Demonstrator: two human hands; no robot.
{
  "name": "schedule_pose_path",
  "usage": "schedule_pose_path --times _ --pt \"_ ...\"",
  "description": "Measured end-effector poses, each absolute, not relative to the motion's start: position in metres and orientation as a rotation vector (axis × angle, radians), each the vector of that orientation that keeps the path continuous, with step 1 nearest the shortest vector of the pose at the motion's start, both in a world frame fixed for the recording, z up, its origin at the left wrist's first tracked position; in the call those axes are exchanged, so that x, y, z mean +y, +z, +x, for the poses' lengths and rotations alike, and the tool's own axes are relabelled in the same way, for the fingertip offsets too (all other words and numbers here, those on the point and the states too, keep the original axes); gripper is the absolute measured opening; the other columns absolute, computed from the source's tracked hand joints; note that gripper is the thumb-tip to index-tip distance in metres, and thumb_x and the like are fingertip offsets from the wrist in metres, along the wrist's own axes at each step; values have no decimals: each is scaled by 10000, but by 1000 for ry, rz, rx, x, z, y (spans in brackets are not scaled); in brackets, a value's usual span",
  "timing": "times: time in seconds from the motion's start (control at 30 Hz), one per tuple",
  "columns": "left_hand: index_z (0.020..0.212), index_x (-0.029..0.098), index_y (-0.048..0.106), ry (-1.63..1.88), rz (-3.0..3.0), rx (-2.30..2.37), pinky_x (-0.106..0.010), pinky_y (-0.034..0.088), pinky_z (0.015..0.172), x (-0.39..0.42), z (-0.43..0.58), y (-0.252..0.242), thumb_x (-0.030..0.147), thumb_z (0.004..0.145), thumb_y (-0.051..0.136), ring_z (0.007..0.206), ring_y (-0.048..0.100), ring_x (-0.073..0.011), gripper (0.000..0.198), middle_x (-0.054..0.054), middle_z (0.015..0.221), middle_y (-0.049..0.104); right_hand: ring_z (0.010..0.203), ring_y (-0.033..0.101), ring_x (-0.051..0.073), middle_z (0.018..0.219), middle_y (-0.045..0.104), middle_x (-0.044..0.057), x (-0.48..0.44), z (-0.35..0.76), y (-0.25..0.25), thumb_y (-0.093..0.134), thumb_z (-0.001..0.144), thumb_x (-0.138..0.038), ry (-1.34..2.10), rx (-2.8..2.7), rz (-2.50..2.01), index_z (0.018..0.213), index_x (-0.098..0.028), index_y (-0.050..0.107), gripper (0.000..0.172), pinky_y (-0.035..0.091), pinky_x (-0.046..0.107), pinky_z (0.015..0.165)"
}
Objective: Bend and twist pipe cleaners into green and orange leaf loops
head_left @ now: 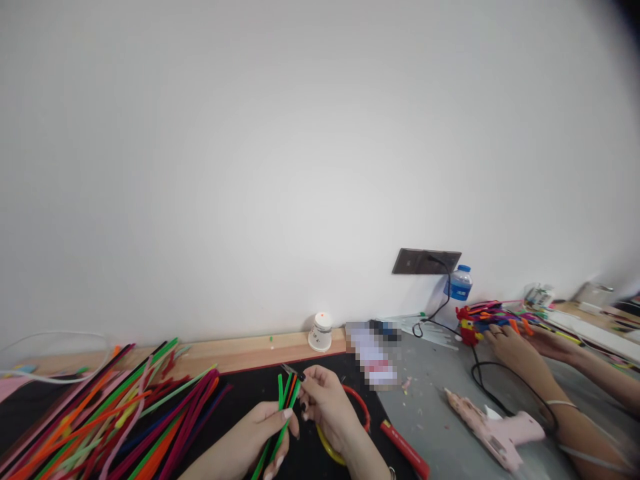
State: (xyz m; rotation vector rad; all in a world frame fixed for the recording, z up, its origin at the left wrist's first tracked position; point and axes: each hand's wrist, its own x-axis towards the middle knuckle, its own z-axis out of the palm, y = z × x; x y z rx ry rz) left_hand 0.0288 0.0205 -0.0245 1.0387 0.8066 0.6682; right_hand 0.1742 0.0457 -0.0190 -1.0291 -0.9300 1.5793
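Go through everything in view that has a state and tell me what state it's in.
Left hand: closed on green pipe cleaners.
Right hand: pinching small metal tool.
Paper cup: upside down.
Water bottle: upright, capped.
Glue gun: lying on its side, untouched.
Black cord: plugged into wall socket.

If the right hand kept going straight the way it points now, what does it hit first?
Likely the green pipe cleaners in the left hand: the right hand, gripping small snips, points left at them, fingertips apparently touching them.
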Motion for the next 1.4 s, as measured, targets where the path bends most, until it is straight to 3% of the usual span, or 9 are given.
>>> schedule_pose_path --times 0.2,0.43,0.6,0.8,0.97,1.17,1.27,1.4 --pt "702 173 457 662 1026 762 -151 282 294 19 30 -26 506 760 464 281 373 -42 339 68 444 492 371 353 30 469 478 -43 37 173 -17 628 669 -454 1797 -1164 -944 697 -112 579 347 200 155 353" --pt "672 217 386 515 952 732 -151 209 309 14 32 -13 588 628 568 260 250 -24 416 128 373 383 396 419 36 485 525 -8 32 170 -12 593 700 -477 1830 -1240 -921 735 -91 623 388 165 156 378" --pt "673 222 368 547 912 739 -163 156 319 15 32 -14 584 636 561 268 229 -21 412 131 403 365 388 388 33 471 489 -35 31 165 -10 607 707 -425 1719 -1223 -943 705 -105 585 320 173 158 376" --pt "787 168 486 470 883 593 -171 66 371 16 26 -4 405 658 620 347 183 -1 302 103 519 358 357 251 29 426 327 -90 40 172 -10 588 707 -454 1501 -1098 -986 668 -135 538 325 159 171 358" --pt "726 171 490 340 824 671 -150 62 368 13 24 2 362 637 643 362 154 -8 261 101 490 355 371 221 49 438 265 -93 56 191 -16 566 706 -484 1283 -949 -1023 666 -161 520 329 188 187 351" --pt "655 206 429 383 733 852 -140 51 342 22 24 -9 534 611 635 351 137 -16 389 114 451 297 390 291 79 473 308 -74 59 199 -12 545 731 -463 1044 -940 -1072 709 -179 504 289 257 218 378" --pt "559 194 396 420 596 895 -136 5 333 28 25 -7 709 614 466 338 80 -11 523 116 421 245 433 341 101 483 342 -57 50 194 -1 521 764 -418 864 -1033 -1154 673 -180 480 257 283 229 412" --pt "466 192 326 518 433 911 -131 -2 315 34 26 -1 768 581 401 311 77 -2 592 111 374 243 589 458 137 679 496 18 31 182 12 462 814 -255 580 -1296 -1162 729 -181 534 135 372 250 547"
